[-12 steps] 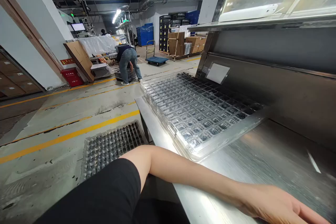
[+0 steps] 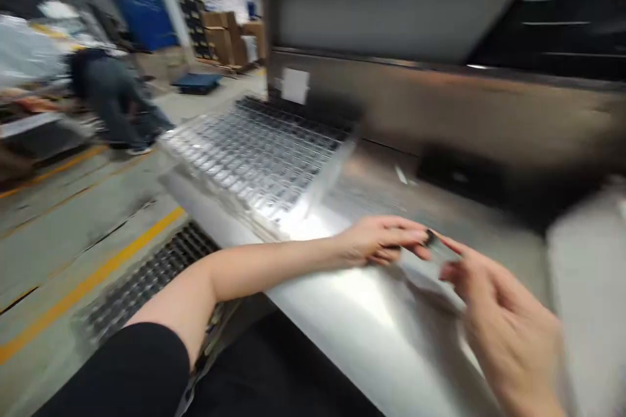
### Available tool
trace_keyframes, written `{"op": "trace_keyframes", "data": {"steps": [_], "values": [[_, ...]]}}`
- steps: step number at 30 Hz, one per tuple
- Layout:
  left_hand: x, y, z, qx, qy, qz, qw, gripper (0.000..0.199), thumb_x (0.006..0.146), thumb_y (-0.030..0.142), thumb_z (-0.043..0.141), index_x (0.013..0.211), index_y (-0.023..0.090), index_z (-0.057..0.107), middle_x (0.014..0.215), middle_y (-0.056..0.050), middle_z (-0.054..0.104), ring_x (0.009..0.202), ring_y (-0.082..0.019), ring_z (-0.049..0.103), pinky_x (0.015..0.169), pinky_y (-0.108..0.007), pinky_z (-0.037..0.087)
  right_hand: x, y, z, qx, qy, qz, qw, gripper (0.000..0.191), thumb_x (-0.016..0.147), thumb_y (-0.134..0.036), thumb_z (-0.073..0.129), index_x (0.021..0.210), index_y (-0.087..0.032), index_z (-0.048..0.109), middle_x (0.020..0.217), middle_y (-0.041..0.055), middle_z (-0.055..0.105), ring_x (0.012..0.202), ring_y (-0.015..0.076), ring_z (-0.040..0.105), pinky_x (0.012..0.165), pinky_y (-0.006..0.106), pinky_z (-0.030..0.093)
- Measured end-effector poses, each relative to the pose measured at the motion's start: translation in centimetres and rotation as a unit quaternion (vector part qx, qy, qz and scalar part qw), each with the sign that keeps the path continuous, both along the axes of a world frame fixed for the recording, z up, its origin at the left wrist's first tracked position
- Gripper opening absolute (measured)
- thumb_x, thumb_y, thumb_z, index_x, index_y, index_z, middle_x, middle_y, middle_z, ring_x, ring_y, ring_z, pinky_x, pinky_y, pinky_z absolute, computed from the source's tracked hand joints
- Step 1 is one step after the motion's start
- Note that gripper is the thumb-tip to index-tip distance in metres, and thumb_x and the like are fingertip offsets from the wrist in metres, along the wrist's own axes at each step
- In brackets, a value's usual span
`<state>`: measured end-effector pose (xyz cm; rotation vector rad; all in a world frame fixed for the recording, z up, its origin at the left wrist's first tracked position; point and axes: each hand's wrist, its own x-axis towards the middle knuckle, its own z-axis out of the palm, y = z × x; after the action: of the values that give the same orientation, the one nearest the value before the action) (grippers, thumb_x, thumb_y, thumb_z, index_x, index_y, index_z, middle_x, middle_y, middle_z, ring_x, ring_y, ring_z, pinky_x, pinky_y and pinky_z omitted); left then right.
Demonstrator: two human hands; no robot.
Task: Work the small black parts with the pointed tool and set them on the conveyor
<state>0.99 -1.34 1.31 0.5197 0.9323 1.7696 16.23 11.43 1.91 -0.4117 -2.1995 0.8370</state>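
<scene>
Over the steel bench (image 2: 337, 313), my two hands meet at a small black part (image 2: 430, 238), blurred by motion. My left hand (image 2: 381, 240) has its fingers closed on the part at the fingertips. From the right, my right hand (image 2: 503, 313) reaches in with its index fingertip at the part; its thumb is apart from that finger. A clear plastic tray (image 2: 254, 156) with rows of square pockets lies on the bench, left of my hands. Dark pieces show in its far rows.
Below the bench on the left, another tray (image 2: 147, 280) holds dark pieces. A dark flat object (image 2: 462, 172) lies near the back panel, and a pale blurred block (image 2: 587, 300) stands at right. A person (image 2: 115, 98) bends over in the background, near a blue cart (image 2: 196, 83).
The view has swung right. My right hand has come into view, and my left hand now appears nearer the middle, with the small black part at its fingertips.
</scene>
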Motion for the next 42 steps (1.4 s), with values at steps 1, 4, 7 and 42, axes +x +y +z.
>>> {"op": "trace_keyframes", "data": {"steps": [1, 4, 7, 42], "values": [[0.1, -0.3, 0.3, -0.007, -0.006, 0.000, 1.000, 0.047, 0.079, 0.051, 0.098, 0.106, 0.018, 0.078, 0.090, -0.007, 0.076, 0.047, -0.002, 0.024, 0.044, -0.021, 0.012, 0.5, 0.1, -0.3, -0.020, 0.005, 0.003, 1.000, 0.044, 0.113, -0.059, 0.061, 0.121, -0.026, 0.088, 0.078, 0.0056, 0.072, 0.063, 0.0213, 0.063, 0.058, 0.032, 0.050], [0.0, -0.6, 0.9, -0.016, -0.015, 0.007, 1.000, 0.049, 0.081, 0.046, 0.098, 0.111, 0.014, 0.076, 0.089, -0.004, 0.073, 0.048, 0.000, 0.026, 0.046, -0.020, 0.011, 0.5, 0.4, -0.9, -0.044, 0.024, 0.032, 0.998, 0.043, 0.111, -0.051, 0.065, 0.134, -0.021, 0.085, 0.087, 0.0051, 0.075, 0.065, 0.0187, 0.062, 0.065, 0.031, 0.052], [0.1, -0.6, 1.2, -0.014, -0.014, 0.002, 1.000, 0.052, 0.080, 0.046, 0.100, 0.112, 0.011, 0.076, 0.088, -0.002, 0.071, 0.048, 0.000, 0.029, 0.046, -0.018, 0.013, 0.1, 0.5, -1.2, -0.032, 0.020, 0.042, 0.998, 0.042, 0.112, -0.045, 0.067, 0.145, -0.021, 0.079, 0.079, -0.0005, 0.067, 0.059, 0.0151, 0.053, 0.064, 0.029, 0.048], [0.3, -0.9, 1.6, -0.021, -0.003, 0.005, 1.000, 0.042, 0.082, 0.037, 0.101, 0.109, 0.012, 0.081, 0.083, -0.002, 0.069, 0.050, -0.001, 0.031, 0.045, -0.015, 0.022, 0.3, 0.0, -1.1, 0.021, 0.039, 0.068, 0.997, 0.040, 0.115, -0.034, 0.066, 0.152, -0.021, 0.074, 0.119, 0.0078, 0.082, 0.103, 0.0224, 0.079, 0.097, 0.035, 0.062]]}}
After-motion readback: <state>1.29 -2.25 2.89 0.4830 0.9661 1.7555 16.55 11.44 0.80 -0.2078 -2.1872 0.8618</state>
